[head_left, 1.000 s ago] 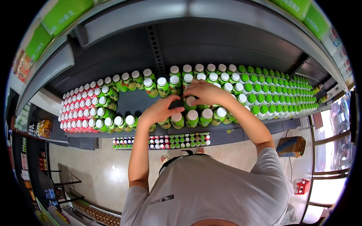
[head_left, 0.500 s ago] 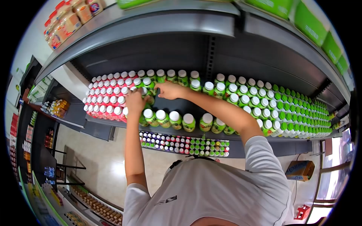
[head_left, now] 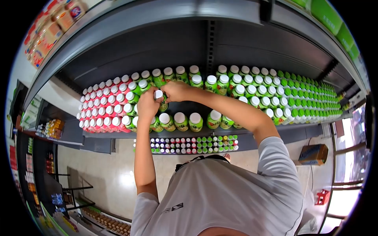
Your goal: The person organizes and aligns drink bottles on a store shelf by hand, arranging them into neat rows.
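Note:
Rows of small bottles stand on a dark shelf. A green bottle with a white cap is between my two hands, near the left end of the gap in the rows. My left hand has its fingers closed round the left side of this bottle. From the right, my right hand reaches over the gap, its fingertips against the same bottle. White-capped green bottles line the front of the gap, and others stand behind it.
Pink bottles with white caps fill the shelf's left part; green-capped bottles stand at the right. An upper shelf edge crosses overhead. Below lies a lower shelf with small bottles. A cardboard box stands on the floor at right.
Over the last second both hands have gone left along the shelf as the view shifted. Since half a second ago, my right hand has come up to the bottle at my left hand.

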The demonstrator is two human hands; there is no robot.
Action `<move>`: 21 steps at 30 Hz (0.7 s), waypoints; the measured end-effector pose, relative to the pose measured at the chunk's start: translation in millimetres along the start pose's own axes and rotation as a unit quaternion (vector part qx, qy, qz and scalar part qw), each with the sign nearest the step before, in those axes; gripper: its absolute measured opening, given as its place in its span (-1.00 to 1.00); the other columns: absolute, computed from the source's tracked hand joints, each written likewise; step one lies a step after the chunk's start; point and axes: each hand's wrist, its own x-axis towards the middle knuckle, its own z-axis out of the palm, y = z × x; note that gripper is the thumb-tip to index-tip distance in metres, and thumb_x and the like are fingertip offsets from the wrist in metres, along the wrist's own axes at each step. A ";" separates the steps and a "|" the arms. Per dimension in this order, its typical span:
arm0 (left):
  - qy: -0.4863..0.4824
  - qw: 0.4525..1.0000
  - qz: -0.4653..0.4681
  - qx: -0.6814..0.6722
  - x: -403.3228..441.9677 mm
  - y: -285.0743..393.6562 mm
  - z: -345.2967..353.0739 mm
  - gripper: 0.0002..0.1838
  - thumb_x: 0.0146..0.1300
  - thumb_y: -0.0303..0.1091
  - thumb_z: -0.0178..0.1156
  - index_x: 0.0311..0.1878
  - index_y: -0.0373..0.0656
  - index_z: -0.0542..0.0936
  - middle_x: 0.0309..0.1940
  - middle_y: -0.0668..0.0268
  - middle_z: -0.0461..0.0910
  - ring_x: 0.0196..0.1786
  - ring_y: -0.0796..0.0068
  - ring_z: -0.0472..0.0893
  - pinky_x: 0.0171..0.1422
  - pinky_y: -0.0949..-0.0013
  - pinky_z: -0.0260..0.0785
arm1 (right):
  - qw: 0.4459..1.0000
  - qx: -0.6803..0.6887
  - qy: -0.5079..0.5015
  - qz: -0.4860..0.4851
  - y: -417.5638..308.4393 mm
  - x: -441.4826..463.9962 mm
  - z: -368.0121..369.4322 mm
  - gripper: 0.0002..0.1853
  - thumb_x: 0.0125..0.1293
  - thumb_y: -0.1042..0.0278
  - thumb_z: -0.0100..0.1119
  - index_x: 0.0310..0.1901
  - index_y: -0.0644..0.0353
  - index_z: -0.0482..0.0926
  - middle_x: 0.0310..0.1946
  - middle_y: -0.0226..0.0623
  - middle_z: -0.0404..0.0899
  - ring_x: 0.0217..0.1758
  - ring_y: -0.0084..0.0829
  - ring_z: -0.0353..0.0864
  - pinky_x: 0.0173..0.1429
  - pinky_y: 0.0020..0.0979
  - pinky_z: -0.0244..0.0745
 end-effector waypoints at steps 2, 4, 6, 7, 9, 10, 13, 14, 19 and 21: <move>-0.035 0.999 0.001 -0.031 2.4 25.0 7.7 -0.62 0.14 -0.32 0.54 0.00 -0.20 0.69 -0.32 0.08 0.74 -0.24 0.06 0.74 -0.14 0.12 0.53 | 1.000 0.002 0.014 0.007 4.3 -32.9 -22.9 -0.64 0.15 0.18 0.58 -0.18 0.24 0.65 -0.33 -0.22 0.76 -0.15 -0.13 0.78 -0.14 -0.08 0.61; -0.046 0.996 0.036 -0.062 4.0 50.7 21.4 -0.66 0.14 -0.36 0.54 -0.03 -0.20 0.70 -0.34 0.10 0.76 -0.29 0.13 0.75 -0.16 0.16 0.54 | 1.000 0.015 0.007 0.021 12.6 -64.5 -44.4 -0.61 0.12 0.13 0.60 -0.19 0.23 0.68 -0.32 -0.21 0.75 -0.14 -0.13 0.78 -0.11 -0.10 0.61; -0.079 0.992 0.042 -0.087 2.8 82.7 32.1 -0.67 0.15 -0.42 0.51 -0.02 -0.23 0.71 -0.27 0.10 0.79 -0.21 0.16 0.79 -0.10 0.20 0.58 | 0.999 0.005 -0.024 0.029 27.8 -91.6 -60.8 -0.60 0.10 0.11 0.61 -0.19 0.22 0.70 -0.31 -0.20 0.75 -0.13 -0.13 0.78 -0.09 -0.11 0.61; -0.100 0.988 0.043 -0.113 3.8 97.3 38.3 -0.70 0.16 -0.37 0.48 -0.04 -0.19 0.71 -0.24 0.06 0.78 -0.14 0.04 0.77 -0.06 0.11 0.57 | 0.999 0.008 -0.021 0.038 34.9 -106.2 -68.2 -0.60 0.09 0.11 0.62 -0.16 0.20 0.73 -0.29 -0.20 0.76 -0.12 -0.12 0.78 -0.06 -0.12 0.61; -0.125 0.979 0.075 -0.142 7.9 118.7 57.4 -0.70 0.16 -0.46 0.47 -0.03 -0.26 0.71 -0.23 0.08 0.79 -0.18 0.17 0.81 -0.08 0.23 0.59 | 0.997 -0.021 -0.040 0.062 45.7 -132.4 -80.5 -0.60 0.09 0.12 0.62 -0.16 0.20 0.74 -0.28 -0.19 0.77 -0.12 -0.12 0.78 -0.05 -0.12 0.61; -0.119 0.978 0.086 -0.149 7.5 132.0 66.9 -0.69 0.13 -0.44 0.49 -0.05 -0.27 0.71 -0.24 0.06 0.79 -0.17 0.11 0.80 -0.07 0.20 0.59 | 0.996 -0.036 -0.049 0.073 51.1 -144.6 -88.1 -0.61 0.10 0.12 0.62 -0.15 0.20 0.74 -0.28 -0.19 0.77 -0.12 -0.11 0.78 -0.04 -0.11 0.61; -0.134 0.978 0.105 -0.117 8.1 169.1 87.9 -0.66 0.08 -0.39 0.50 -0.07 -0.28 0.71 -0.23 0.02 0.77 -0.16 -0.01 0.77 -0.03 0.14 0.59 | 0.997 -0.056 -0.008 0.054 89.0 -174.2 -83.9 -0.61 0.04 0.05 0.63 -0.31 0.21 0.74 -0.34 -0.09 0.75 -0.17 -0.04 0.78 -0.08 -0.06 0.64; -0.132 0.979 0.101 -0.113 8.9 176.4 98.6 -0.66 0.08 -0.39 0.51 -0.07 -0.27 0.71 -0.23 0.03 0.78 -0.15 0.01 0.77 -0.03 0.14 0.59 | 0.997 -0.060 -0.009 0.057 95.8 -183.3 -86.2 -0.60 0.03 0.05 0.64 -0.31 0.22 0.74 -0.34 -0.09 0.75 -0.18 -0.04 0.78 -0.08 -0.06 0.63; -0.136 0.980 0.087 -0.116 12.0 207.4 129.3 -0.66 0.06 -0.41 0.52 -0.07 -0.24 0.71 -0.22 0.08 0.79 -0.12 0.07 0.79 -0.01 0.16 0.61 | 0.994 -0.091 0.020 0.061 126.4 -213.4 -87.4 -0.61 -0.03 0.04 0.68 -0.30 0.12 0.76 -0.29 -0.25 0.71 0.13 -0.15 0.56 0.32 -0.13 0.40; -0.135 0.982 0.075 -0.113 12.2 215.2 131.8 -0.64 0.04 -0.42 0.53 -0.07 -0.22 0.71 -0.22 0.08 0.80 -0.11 0.09 0.80 -0.01 0.15 0.62 | 0.994 -0.084 0.018 0.065 137.1 -216.5 -84.3 -0.58 -0.04 0.00 0.68 -0.26 0.10 0.77 -0.24 -0.23 0.72 0.13 -0.15 0.58 0.33 -0.12 0.39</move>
